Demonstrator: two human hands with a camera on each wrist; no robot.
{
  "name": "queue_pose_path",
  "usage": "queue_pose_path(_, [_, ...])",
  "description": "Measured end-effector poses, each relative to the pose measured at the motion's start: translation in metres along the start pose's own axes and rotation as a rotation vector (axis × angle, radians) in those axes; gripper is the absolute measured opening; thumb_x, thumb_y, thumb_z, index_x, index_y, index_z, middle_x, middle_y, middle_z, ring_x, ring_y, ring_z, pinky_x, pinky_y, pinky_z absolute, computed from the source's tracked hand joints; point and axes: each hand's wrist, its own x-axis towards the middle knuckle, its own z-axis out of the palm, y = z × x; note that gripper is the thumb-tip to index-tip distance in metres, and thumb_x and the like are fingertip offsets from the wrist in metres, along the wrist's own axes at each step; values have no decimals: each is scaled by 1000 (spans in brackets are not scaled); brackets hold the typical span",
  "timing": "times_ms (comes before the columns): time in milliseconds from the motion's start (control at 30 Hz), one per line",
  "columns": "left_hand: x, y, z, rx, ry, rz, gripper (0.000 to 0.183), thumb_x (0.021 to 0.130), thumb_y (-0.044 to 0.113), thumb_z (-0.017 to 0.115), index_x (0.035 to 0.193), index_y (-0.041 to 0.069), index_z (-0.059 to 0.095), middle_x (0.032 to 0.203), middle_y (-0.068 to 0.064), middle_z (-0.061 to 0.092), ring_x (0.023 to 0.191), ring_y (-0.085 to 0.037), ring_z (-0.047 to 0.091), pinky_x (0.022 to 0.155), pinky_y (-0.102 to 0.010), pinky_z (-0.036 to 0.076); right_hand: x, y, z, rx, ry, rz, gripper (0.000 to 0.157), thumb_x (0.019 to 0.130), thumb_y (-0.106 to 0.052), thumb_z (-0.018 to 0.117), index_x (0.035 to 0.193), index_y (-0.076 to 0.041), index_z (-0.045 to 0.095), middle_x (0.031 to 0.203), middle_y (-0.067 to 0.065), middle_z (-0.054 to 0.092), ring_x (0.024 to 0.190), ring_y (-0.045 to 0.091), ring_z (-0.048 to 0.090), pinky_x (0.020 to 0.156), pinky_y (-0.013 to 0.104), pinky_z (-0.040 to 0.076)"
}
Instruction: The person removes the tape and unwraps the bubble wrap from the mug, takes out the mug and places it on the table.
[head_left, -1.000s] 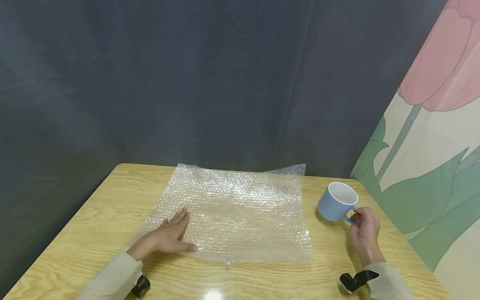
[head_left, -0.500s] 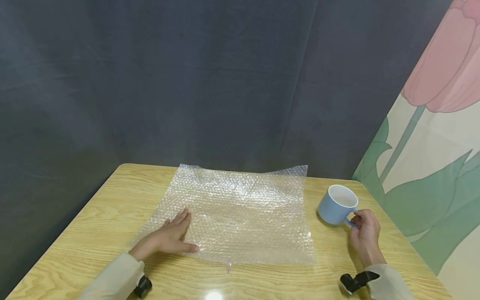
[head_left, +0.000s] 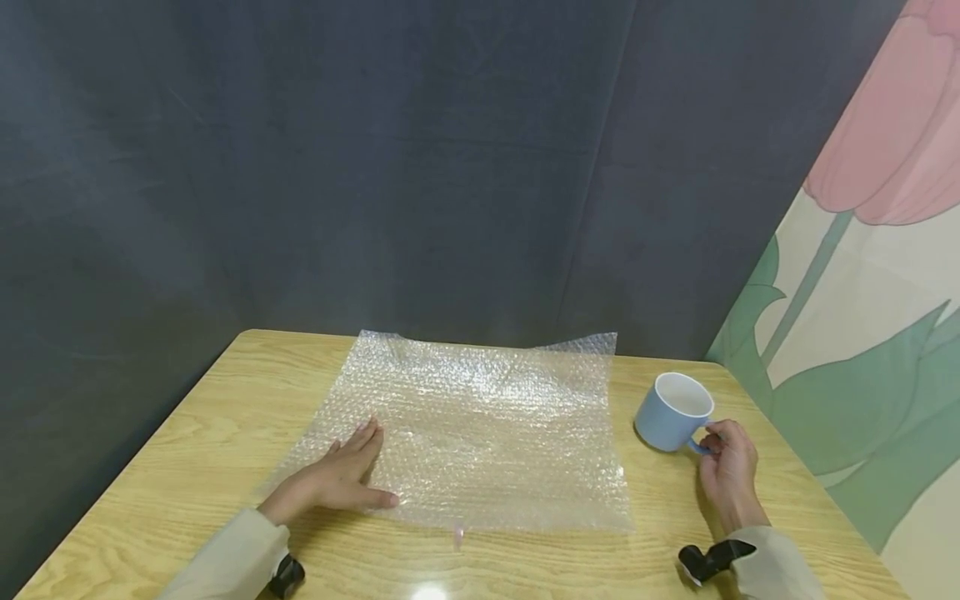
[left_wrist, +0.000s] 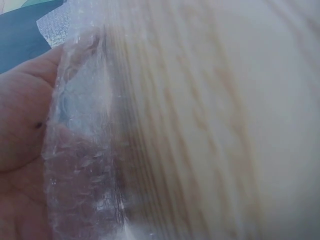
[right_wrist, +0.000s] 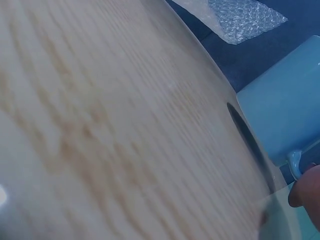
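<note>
A clear sheet of bubble wrap [head_left: 495,442] lies spread over the middle of the wooden table. My left hand [head_left: 337,475] rests flat on its near left corner, fingers straight and thumb spread. In the left wrist view the edge of the bubble wrap [left_wrist: 80,150] runs along the palm. To the right of the sheet stands a light blue mug [head_left: 667,421] with a white inside, upright. Its handle [head_left: 699,443] points toward my right hand [head_left: 729,467], whose fingers and thumb pinch it. The right wrist view shows the mug [right_wrist: 285,105] beside a fingertip.
The wooden table [head_left: 187,450] ends at a dark curtain [head_left: 450,167] at the back. A wall with a painted tulip [head_left: 862,333] borders the right side. A small clear tab [head_left: 458,537] sticks out from the sheet's near edge.
The view has shifted slightly. The mug sits a touch lower in the head view, its handle still in my right hand. The left hand stays put on the bubble wrap.
</note>
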Motion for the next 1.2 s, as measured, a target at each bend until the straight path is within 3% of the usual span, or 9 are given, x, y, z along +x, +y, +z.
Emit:
queue_pose_path(767, [0, 0, 0, -16, -1, -14, 111, 84, 56, 67, 148, -13, 8, 155, -30, -3, 143, -42, -1, 108, -66, 0, 11, 13, 0, 2, 127, 26, 35, 83, 15, 38, 51, 3, 46, 54, 4, 39, 50, 16, 31, 52, 22, 32])
queue_pose_path(1200, [1, 0, -1, -1, -7, -12, 111, 84, 57, 67, 148, -14, 8, 155, -30, -4, 143, -42, -1, 108, -67, 1, 16, 12, 3, -53, 86, 65, 37, 88, 12, 39, 54, 1, 50, 56, 3, 41, 53, 16, 33, 56, 23, 33])
